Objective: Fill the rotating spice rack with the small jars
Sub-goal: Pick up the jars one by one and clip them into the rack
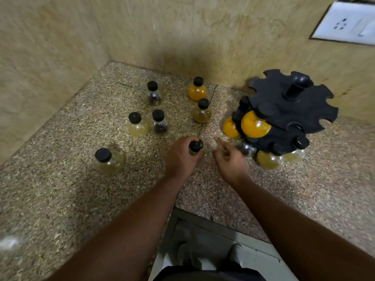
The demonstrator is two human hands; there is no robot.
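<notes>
A speckled stone desk (60, 199) fills a corner between beige tiled walls (50, 37), with a white socket plate (345, 21) high on the right. Near the middle of it, the left hand (182, 159) holds a small black-capped jar (196, 146) just above or on the desk, its fingers (199, 155) clamped round the neck under the cap. The body is mostly hidden, so I cannot tell its contents. The right hand (230, 162) hangs just beside it, fingers (222, 148) loosely curled and holding nothing, between the jar and the black two-tier rotating spice rack (284, 110). The rack already carries two orange jars (254, 125) on its near side and, lower down, a dark jar (245, 149), an olive one (266, 160) and a pale one (294, 156). Several notches look vacant. Six more jars stand loose to the left, from an amber jar (203, 113) out to a pale jar (108, 162) at the front. The main risk, as I judge it, is the rack turning away when a neck is pushed into a notch, so the jar misses and drops. A steadying hand on the rack would prevent that. A pass between hands at so narrow a neck could fumble, and these round bodies would roll. A careless push might also jolt the hanging orange jars out of their open notches.
</notes>
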